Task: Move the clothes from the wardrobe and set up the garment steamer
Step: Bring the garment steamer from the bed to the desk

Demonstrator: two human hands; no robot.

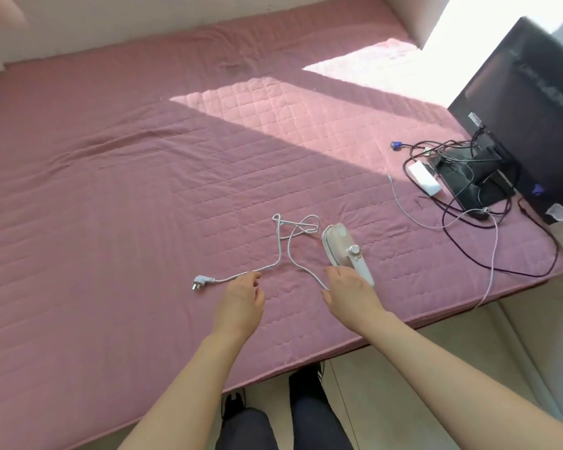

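Note:
A white handheld garment steamer (342, 245) stands on the pink quilted mattress (143, 157) near its front edge. My right hand (348, 290) is closed around the lower end of its handle. The steamer's white cord (288, 237) lies in loose loops to the left and ends in a plug (198, 283) on the mattress. My left hand (241, 297) rests over the cord close to the plug, fingertips touching it, fingers slightly spread. No clothes are visible.
A black monitor (527, 118) stands on the mattress's right corner with a tangle of dark cables (468, 203), a white adapter (424, 178) and a blue connector (395, 145). Sunlight falls across the far right. Pale floor lies beyond the mattress edge.

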